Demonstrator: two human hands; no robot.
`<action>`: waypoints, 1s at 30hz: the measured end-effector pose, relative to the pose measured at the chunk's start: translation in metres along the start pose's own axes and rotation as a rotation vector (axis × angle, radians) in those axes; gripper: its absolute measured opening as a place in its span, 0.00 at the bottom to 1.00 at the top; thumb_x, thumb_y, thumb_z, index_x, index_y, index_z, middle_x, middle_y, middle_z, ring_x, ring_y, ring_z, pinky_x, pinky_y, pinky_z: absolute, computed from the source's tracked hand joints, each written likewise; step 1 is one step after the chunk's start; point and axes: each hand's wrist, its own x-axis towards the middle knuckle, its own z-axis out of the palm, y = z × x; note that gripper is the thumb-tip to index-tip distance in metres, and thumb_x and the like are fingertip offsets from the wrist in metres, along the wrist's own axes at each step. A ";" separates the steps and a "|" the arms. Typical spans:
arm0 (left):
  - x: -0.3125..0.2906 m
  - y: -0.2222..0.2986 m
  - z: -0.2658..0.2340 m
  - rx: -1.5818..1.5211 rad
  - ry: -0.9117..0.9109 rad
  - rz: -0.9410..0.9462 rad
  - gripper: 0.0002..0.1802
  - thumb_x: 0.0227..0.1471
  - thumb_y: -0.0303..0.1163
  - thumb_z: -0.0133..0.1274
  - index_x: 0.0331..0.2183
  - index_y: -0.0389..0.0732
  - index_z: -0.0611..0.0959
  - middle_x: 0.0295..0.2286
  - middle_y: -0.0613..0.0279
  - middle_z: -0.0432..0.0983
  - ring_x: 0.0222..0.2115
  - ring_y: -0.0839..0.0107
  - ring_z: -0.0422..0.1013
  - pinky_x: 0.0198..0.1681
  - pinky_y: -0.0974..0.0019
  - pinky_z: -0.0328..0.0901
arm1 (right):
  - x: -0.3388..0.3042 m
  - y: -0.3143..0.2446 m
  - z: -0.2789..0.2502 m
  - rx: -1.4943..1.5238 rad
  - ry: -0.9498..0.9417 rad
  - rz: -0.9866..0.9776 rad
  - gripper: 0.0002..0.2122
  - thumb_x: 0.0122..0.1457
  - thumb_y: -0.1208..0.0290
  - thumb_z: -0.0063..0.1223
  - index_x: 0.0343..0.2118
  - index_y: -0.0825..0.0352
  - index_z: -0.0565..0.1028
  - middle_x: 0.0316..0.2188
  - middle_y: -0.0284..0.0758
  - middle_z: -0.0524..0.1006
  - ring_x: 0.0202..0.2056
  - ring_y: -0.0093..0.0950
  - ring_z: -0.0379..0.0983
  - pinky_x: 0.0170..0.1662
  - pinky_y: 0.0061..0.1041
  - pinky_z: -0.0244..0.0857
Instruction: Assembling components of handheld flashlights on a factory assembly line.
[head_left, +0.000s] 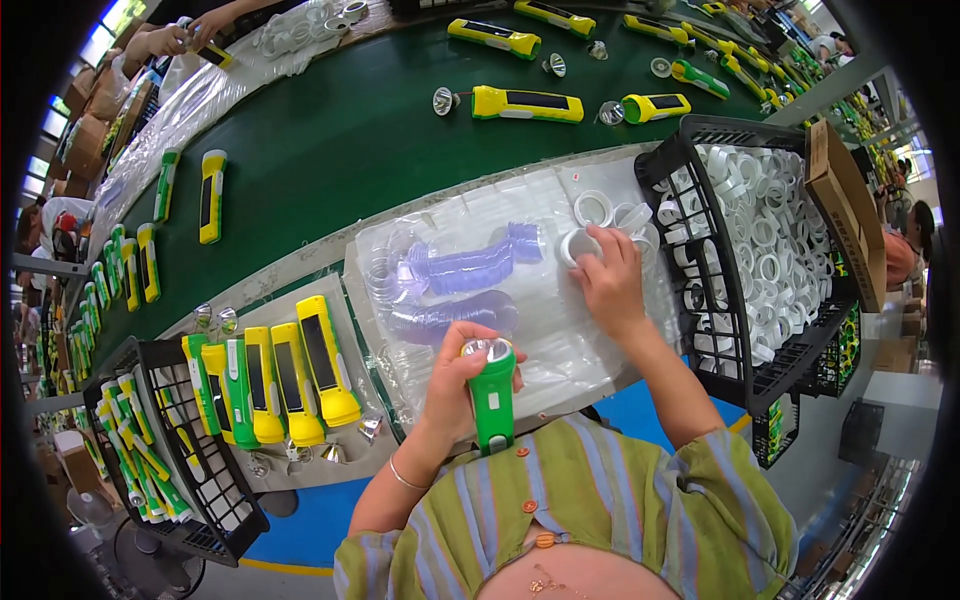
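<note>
My left hand [447, 398] is wrapped round a green flashlight [493, 408], which stands head up near my body with a shiny reflector [487, 348] in its top. Over on the right, my right hand [616, 290] has its fingers closed at the edge of a white plastic ring [574, 243]. More white rings [593, 207] lie just beyond those fingers. Between my hands and farther off, rows of clear, bluish lens discs [465, 270] rest on the plastic-covered work surface [560, 345].
A black crate [706, 262] heaped with white rings stands to the right, a cardboard box [843, 215] against it. Yellow flashlights [322, 355] line up at left beside another black crate [205, 455]. Flashlights [527, 105] also lie on the green belt [330, 150]. Another person's hands [185, 38] work across it.
</note>
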 end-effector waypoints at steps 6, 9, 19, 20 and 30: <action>-0.009 -0.015 0.001 -0.109 -0.096 -0.040 0.20 0.48 0.35 0.50 0.42 0.41 0.65 0.34 0.54 0.71 0.30 0.64 0.72 0.33 0.62 0.70 | -0.007 -0.068 -0.044 0.962 -0.165 -0.099 0.09 0.52 0.76 0.50 0.36 0.70 0.68 0.51 0.50 0.63 0.49 0.43 0.63 0.48 0.34 0.60; -0.013 -0.015 0.006 -0.134 -0.104 -0.038 0.23 0.48 0.37 0.53 0.43 0.40 0.65 0.37 0.58 0.69 0.35 0.68 0.71 0.35 0.63 0.70 | -0.016 -0.073 -0.036 1.116 -0.291 -0.193 0.11 0.51 0.76 0.51 0.38 0.70 0.67 0.50 0.49 0.64 0.49 0.44 0.64 0.48 0.35 0.61; -0.012 -0.021 0.009 0.227 -0.035 0.082 0.51 0.34 0.47 0.64 0.53 0.35 0.57 0.41 0.55 0.67 0.41 0.66 0.67 0.40 0.65 0.67 | -0.025 -0.079 -0.034 0.997 -0.033 -0.022 0.24 0.45 0.76 0.59 0.47 0.67 0.63 0.45 0.45 0.70 0.43 0.39 0.71 0.43 0.30 0.65; -0.014 -0.019 0.008 0.421 -0.059 0.153 0.51 0.33 0.42 0.66 0.54 0.35 0.57 0.41 0.53 0.67 0.41 0.63 0.68 0.39 0.63 0.67 | -0.017 -0.073 -0.040 0.966 -0.064 0.122 0.24 0.45 0.76 0.58 0.47 0.68 0.64 0.43 0.44 0.71 0.43 0.36 0.70 0.44 0.29 0.65; -0.038 -0.003 0.016 0.294 -0.293 -0.094 0.41 0.44 0.37 0.56 0.55 0.34 0.56 0.30 0.48 0.70 0.23 0.68 0.68 0.23 0.70 0.63 | -0.001 -0.065 -0.063 0.960 0.258 -0.030 0.17 0.54 0.69 0.49 0.45 0.72 0.66 0.42 0.49 0.71 0.42 0.36 0.70 0.44 0.32 0.65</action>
